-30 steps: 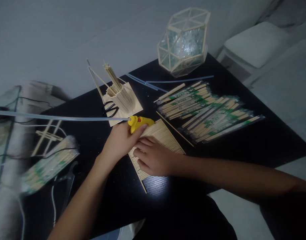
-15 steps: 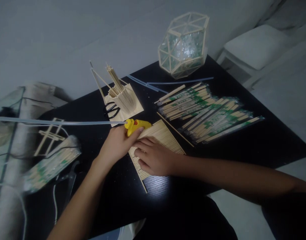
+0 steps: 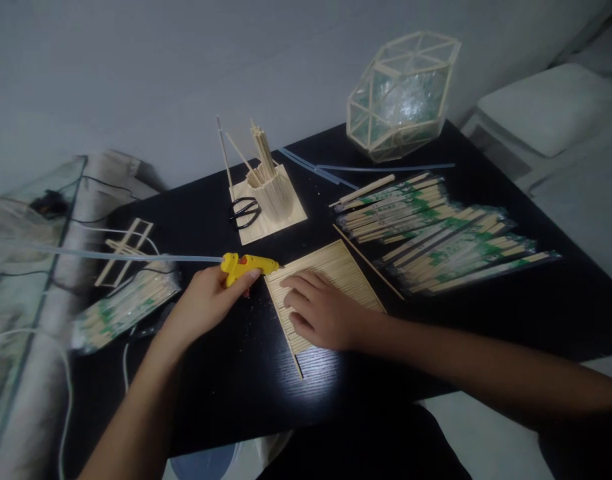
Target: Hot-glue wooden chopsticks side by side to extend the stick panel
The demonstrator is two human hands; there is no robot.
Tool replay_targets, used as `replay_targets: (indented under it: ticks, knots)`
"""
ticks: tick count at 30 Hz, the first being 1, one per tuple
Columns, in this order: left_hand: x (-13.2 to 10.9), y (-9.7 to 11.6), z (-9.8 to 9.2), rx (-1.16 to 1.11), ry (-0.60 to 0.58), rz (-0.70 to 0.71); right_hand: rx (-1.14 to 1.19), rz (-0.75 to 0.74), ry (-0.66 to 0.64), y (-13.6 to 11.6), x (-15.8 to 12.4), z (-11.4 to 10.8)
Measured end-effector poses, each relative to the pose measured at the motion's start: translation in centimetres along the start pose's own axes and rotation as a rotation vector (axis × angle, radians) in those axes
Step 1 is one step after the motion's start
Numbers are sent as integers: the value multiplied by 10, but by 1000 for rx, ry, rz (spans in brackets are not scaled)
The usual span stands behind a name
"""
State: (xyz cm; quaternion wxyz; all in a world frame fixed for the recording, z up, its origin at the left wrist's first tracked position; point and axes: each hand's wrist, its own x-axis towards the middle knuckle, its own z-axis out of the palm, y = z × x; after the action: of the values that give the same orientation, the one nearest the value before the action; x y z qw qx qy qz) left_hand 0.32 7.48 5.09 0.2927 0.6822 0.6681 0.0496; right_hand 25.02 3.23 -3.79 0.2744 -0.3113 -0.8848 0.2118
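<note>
Our left hand (image 3: 213, 293) wraps the yellow glue gun (image 3: 243, 268), nozzle at the stick panel's (image 3: 349, 272) far left corner; dimness leaves contact uncertain. We judge this gluing, calling for a steady nozzle along that edge. Bare black table (image 3: 226, 380) gives us room nearer. Our right hand (image 3: 323, 313), loosely curled, rests on the panel, gripping nothing visible; beyond its right edge lie a loose stick (image 3: 369, 262) and wrapped chopsticks (image 3: 451, 243).

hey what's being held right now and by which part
The left hand holds the yellow glue gun by its handle, mostly hidden; the right hand rests on the stick panel, gripping nothing visible.
</note>
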Motion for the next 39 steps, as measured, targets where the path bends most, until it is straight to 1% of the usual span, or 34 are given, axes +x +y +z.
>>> replay_targets:
  ticks: [5, 11, 19, 24, 28, 32, 39]
  knots:
    - [-8, -14, -6, -61, -21, -54, 16, -10, 23, 1, -1, 0]
    - [-14, -20, -11, -79, -30, -98, 31, -15, 26, 1, 0, 2]
    - [-18, -31, -10, -141, -10, -95, 59, -3, 12, 1, 0, 3]
    - [-21, -33, -8, -232, -17, -122, 37, -16, 17, 1, 1, 2]
    - [-22, -36, -5, -216, -29, -121, 43, -6, 12, 1, 0, 2]
    - [-22, -36, -1, -176, 1, -106, 56, 4, 9, 0, 0, 2]
    - [-22, -32, -3, -152, 1, -98, 42, -5, 17, 1, 0, 2]
